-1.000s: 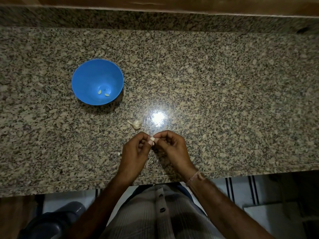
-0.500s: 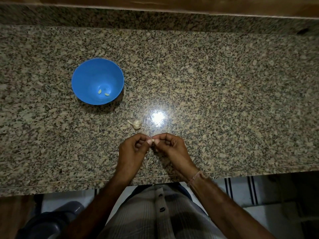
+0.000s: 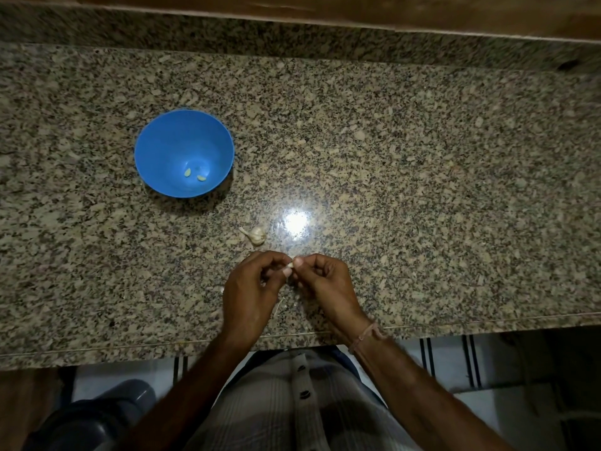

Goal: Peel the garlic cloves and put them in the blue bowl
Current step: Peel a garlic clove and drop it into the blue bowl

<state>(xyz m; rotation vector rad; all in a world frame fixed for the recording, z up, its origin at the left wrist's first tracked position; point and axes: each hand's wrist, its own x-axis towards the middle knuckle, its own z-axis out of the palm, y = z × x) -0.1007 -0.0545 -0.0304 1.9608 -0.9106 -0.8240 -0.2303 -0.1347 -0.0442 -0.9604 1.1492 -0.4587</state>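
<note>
I record the left hand and right hand meeting fingertip to fingertip, both pinching one garlic clove above the granite counter. A garlic bulb lies just beyond the grip. The blue bowl stands farther off to the left, holding two peeled cloves.

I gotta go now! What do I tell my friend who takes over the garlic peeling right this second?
Hands: the left hand and the right hand both pinch one garlic clove above the counter.
Things: the blue bowl stands on the counter with two peeled cloves inside; the garlic head lies between bowl and hands.
Done: two cloves.
Left: finish this clove, drop it in, then peel the rest.
</note>
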